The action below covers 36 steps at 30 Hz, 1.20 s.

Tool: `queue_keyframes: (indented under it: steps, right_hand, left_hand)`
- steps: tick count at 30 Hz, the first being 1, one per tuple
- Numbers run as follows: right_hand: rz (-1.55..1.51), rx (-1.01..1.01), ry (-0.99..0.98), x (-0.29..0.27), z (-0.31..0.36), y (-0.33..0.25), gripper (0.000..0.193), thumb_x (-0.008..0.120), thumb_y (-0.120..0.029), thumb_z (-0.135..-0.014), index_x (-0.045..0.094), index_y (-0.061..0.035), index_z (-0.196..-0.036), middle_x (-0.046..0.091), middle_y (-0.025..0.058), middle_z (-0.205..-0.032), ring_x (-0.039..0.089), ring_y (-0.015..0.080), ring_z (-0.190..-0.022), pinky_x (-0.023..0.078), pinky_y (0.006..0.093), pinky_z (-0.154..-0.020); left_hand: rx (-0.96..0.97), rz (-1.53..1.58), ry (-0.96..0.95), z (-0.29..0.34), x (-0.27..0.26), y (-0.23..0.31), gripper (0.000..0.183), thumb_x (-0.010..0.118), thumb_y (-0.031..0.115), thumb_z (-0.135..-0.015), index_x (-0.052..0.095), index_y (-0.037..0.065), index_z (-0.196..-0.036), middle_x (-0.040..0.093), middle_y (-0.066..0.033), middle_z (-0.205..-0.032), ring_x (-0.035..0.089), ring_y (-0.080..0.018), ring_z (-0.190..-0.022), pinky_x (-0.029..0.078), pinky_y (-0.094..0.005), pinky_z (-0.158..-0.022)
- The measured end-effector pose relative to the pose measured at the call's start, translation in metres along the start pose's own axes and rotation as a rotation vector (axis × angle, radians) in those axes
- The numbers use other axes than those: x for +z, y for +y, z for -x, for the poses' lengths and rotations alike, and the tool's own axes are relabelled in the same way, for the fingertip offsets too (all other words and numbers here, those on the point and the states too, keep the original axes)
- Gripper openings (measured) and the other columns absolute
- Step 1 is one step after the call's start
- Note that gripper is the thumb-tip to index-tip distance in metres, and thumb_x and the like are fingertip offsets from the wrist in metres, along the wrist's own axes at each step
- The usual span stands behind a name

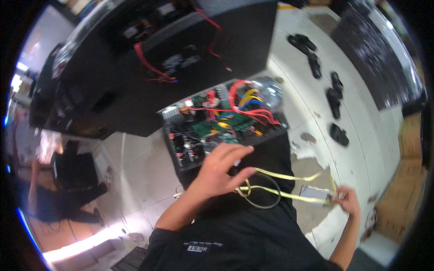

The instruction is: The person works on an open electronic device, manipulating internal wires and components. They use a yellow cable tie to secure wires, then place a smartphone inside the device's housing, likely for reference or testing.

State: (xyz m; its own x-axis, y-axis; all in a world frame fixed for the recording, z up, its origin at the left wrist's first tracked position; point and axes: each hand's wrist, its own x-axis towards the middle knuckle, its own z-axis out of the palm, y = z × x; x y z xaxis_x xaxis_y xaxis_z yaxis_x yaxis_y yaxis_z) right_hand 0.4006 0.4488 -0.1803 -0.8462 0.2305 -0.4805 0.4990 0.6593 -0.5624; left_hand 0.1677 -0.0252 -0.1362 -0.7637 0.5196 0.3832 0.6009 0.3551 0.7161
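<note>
Left hand (224, 171) half open, apparently empty, by circuit-filled case (271, 135); right hand (348, 202) pinching yellow strap (294, 197); black sandals (334, 101) on white tiled floor (361, 167).

Blk tee (253, 239) — short slvs (158, 246), sm. white box print (198, 248) w/ script (216, 244) alongside on chest — forearms (178, 212) bare.

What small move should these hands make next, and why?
Probably ease the yellow strap slightly farther right with the right hand, away from the open black box. That hand appears to pinch the strap's outer part, while the inner part runs close to the left hand, which is spread at the box's near edge by exposed circuit boards.
</note>
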Motion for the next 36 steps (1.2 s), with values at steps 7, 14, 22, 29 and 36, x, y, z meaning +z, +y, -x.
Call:
queue_keyframes:
  steps: [7, 14, 22, 29, 36]
  right_hand:
    - [0.79, -0.711, 0.096, -0.082, 0.001, -0.203, 0.026, 0.086, -0.018, -0.064, 0.073, -0.0118, -0.086, 0.057, 0.0152, -0.136, 0.044, 0.0396, -0.141, 0.022, 0.0679, -0.121]
    - [0.274, -1.455, 0.087, -0.093, -0.043, -0.324, 0.032, 0.088, -0.023, -0.06, 0.083, -0.0226, -0.091, 0.058, 0.0144, -0.143, 0.042, 0.0497, -0.142, 0.027, 0.0687, -0.118]
    - [0.088, -1.393, 0.412, -0.044, -0.085, -0.339, 0.053, 0.087, -0.007, -0.068, 0.074, -0.0037, -0.119, 0.056, 0.0266, -0.142, 0.051, 0.0457, -0.138, 0.041, 0.0544, -0.114]
    - [-0.662, -0.912, 0.161, 0.048, -0.073, -0.313, 0.063, 0.072, -0.011, -0.087, 0.051, 0.0078, -0.144, 0.058, 0.0229, -0.139, 0.059, 0.031, -0.128, 0.045, 0.0449, -0.11]
    - [-0.624, -0.793, 0.145, 0.113, -0.065, -0.304, 0.089, 0.082, -0.005, -0.079, 0.035, 0.0053, -0.155, 0.054, 0.0197, -0.14, 0.061, 0.026, -0.122, 0.054, 0.0384, -0.099]
  left_hand:
    - [0.074, 0.217, -0.135, -0.048, 0.011, 0.019, 0.042, 0.079, 0.017, -0.087, 0.068, 0.0, -0.124, 0.071, -0.0171, -0.114, 0.069, -0.0289, -0.103, 0.054, -0.0375, -0.088]
    - [-0.177, 0.931, -0.58, -0.069, 0.039, 0.01, 0.066, 0.044, 0.056, -0.108, 0.065, -0.003, -0.129, 0.071, -0.0083, -0.11, 0.066, -0.0148, -0.103, 0.054, -0.0323, -0.09]
    - [-0.483, 2.059, -0.724, -0.018, 0.031, 0.014, 0.103, 0.028, 0.086, -0.091, 0.027, 0.01, -0.161, 0.049, -0.0322, -0.146, 0.061, -0.0491, -0.121, 0.055, -0.0608, -0.095]
    - [-0.311, 1.962, -0.04, -0.015, 0.046, 0.028, 0.079, 0.026, 0.063, -0.106, 0.034, 0.001, -0.155, 0.054, -0.0218, -0.145, 0.06, -0.0377, -0.128, 0.051, -0.0491, -0.106]
    - [-0.354, 1.664, 0.129, -0.024, 0.054, 0.026, 0.087, 0.022, 0.072, -0.103, 0.032, 0.005, -0.157, 0.052, -0.0198, -0.148, 0.055, -0.035, -0.133, 0.048, -0.053, -0.109]
